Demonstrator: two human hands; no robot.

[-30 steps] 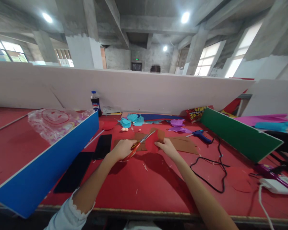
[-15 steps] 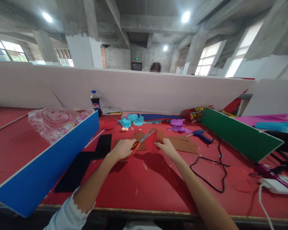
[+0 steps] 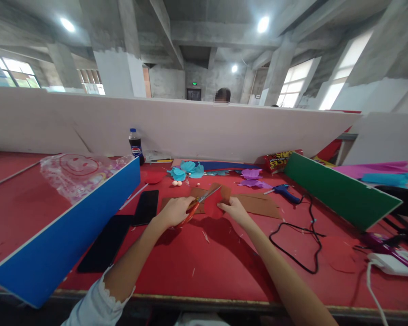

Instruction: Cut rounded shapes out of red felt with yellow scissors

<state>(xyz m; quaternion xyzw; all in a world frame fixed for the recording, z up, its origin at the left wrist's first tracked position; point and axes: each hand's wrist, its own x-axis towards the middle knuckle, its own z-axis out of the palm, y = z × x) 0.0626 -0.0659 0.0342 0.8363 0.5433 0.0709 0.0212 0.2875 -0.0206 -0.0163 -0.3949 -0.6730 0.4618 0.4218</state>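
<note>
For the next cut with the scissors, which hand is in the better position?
Probably the left hand: it holds the scissors, and their blades overlap the brown paper in this view. The right hand is less free, because it pinches this paper.

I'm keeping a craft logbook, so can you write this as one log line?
left hand: grips scissors | right hand: holds brown piece and red piece | blue glue gun: on table, right side
</note>
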